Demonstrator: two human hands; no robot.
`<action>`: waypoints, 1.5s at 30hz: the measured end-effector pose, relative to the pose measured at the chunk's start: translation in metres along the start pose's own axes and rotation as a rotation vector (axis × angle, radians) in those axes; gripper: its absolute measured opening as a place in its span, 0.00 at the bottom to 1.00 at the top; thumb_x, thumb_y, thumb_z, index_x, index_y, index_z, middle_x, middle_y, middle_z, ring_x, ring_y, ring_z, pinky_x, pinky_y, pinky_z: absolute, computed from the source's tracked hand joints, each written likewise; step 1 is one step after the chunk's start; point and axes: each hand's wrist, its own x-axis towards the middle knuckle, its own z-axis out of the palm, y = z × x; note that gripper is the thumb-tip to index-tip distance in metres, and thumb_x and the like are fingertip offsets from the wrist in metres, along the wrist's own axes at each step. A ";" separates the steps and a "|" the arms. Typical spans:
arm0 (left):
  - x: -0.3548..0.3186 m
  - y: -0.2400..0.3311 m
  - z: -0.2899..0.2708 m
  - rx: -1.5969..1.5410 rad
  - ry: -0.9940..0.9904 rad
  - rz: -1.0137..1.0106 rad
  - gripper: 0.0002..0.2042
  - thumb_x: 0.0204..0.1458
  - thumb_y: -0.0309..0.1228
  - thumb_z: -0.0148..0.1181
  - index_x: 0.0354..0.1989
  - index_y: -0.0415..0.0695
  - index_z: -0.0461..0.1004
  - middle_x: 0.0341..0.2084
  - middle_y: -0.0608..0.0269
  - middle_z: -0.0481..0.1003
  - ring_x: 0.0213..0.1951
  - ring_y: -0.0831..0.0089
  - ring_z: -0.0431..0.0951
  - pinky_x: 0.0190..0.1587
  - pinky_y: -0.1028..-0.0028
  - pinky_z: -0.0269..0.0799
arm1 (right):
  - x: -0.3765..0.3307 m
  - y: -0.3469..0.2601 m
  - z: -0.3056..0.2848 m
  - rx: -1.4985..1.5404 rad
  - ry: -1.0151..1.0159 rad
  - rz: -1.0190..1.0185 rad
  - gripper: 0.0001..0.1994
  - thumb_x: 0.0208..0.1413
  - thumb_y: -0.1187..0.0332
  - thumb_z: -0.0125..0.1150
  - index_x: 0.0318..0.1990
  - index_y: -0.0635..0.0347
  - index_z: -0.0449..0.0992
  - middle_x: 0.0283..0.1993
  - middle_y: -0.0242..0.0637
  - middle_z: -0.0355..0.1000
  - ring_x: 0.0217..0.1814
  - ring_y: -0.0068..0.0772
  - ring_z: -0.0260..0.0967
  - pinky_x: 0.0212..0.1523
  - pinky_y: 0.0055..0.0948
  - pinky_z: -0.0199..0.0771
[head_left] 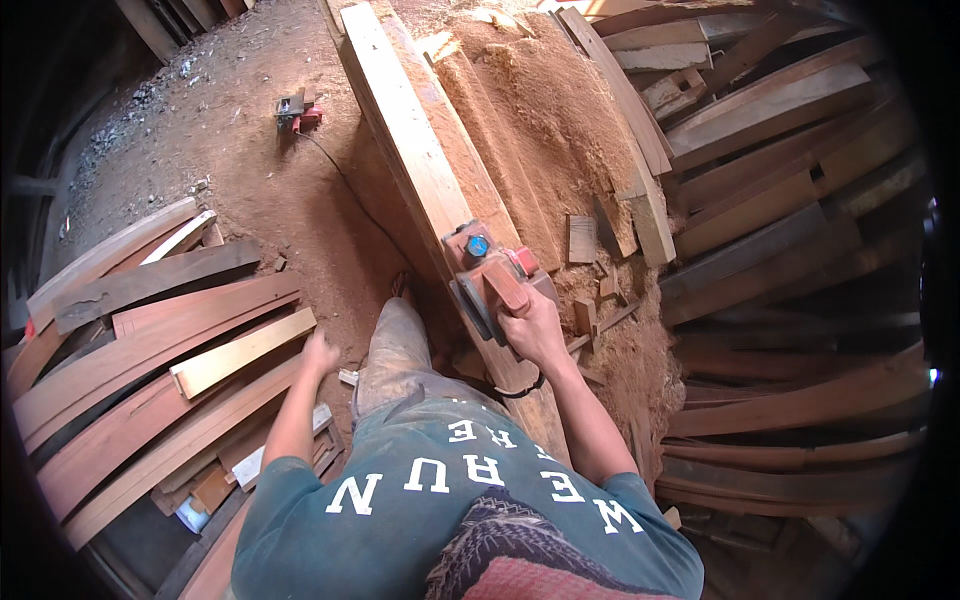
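Observation:
My right hand [537,328] is wrapped round the rear handle of an electric hand planer [472,262] with a blue front knob. The planer rests on a long, pale plank [412,120], which runs away from me along a raised wooden beam. My left hand [318,353] hangs low at my left side, beside the end of a short pale board [245,352] on a pile. Motion smears its fingers, so its grip cannot be made out. A black cord loops under my right wrist.
Another red power tool [303,113] lies on the dusty ground, its dark cord [352,190] trailing towards the beam. Stacked timber [170,345] fills the left side, and a larger wood pile [790,210] the right. Sawdust [545,110] and offcuts [582,240] lie beside the beam.

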 end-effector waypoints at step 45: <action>0.104 0.355 -0.201 -0.017 -0.035 0.985 0.21 0.55 0.38 0.72 0.53 0.41 0.75 0.45 0.52 0.79 0.51 0.53 0.79 0.54 0.55 0.78 | 0.105 -0.067 0.046 0.044 -0.121 -0.082 0.24 0.62 0.74 0.66 0.66 0.60 0.77 0.58 0.50 0.83 0.63 0.46 0.82 0.64 0.39 0.79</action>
